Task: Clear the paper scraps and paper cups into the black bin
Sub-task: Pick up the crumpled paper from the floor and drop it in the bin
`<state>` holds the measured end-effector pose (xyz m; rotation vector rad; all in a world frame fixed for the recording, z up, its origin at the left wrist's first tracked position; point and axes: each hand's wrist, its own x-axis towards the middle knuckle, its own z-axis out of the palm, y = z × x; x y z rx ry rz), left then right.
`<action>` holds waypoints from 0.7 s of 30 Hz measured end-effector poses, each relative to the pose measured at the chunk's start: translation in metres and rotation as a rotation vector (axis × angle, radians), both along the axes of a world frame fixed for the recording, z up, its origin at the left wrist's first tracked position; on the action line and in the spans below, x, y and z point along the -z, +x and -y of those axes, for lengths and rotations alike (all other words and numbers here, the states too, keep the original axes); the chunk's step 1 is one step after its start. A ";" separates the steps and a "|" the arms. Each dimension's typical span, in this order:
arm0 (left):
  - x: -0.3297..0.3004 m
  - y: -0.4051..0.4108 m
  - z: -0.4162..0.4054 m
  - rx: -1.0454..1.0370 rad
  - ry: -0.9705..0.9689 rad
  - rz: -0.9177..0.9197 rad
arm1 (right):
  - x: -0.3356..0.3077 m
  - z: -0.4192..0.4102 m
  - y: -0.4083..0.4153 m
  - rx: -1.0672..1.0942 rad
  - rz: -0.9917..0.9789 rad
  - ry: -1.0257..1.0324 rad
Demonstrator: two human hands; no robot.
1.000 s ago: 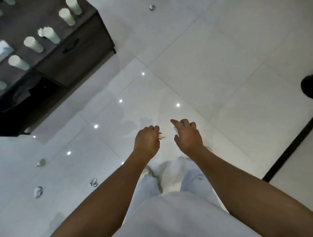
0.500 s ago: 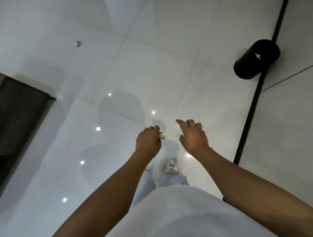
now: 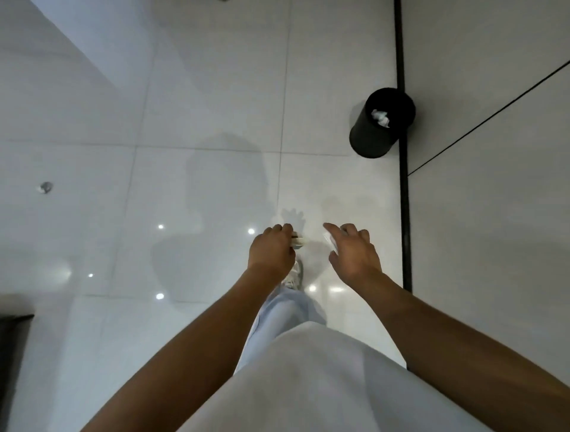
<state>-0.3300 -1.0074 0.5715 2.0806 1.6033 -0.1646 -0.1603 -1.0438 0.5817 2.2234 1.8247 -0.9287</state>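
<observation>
The black bin (image 3: 370, 135) stands on the white tile floor ahead and to the right, against a black floor strip, with crumpled white paper (image 3: 381, 117) inside. My left hand (image 3: 271, 251) is curled round a small pale object, seemingly a paper cup (image 3: 298, 241), whose end pokes out to the right. My right hand (image 3: 354, 251) holds a whitish scrap or cup (image 3: 329, 240) under its fingers, mostly hidden. Both hands hover at waist height, well short of the bin. A crumpled scrap (image 3: 45, 187) lies on the floor far left.
A black strip (image 3: 402, 185) runs up the floor on the right, with grey panels beyond it. A dark furniture corner (image 3: 12, 339) shows at the lower left. My shoe (image 3: 294, 276) steps forward between my hands. Another small scrap (image 3: 222, 1) lies at the top edge.
The view has swung away from the dark cabinet with cups toward the bin, which has come closer and into the upper right. Both hands keep the same grip.
</observation>
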 end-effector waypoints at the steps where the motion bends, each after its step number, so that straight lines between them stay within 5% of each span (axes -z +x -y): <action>1: -0.001 0.008 -0.023 0.009 0.004 0.002 | -0.001 -0.021 0.007 0.009 -0.007 0.010; 21: 0.025 0.271 -0.351 0.111 -0.016 0.009 | 0.034 -0.316 0.256 0.172 -0.046 0.031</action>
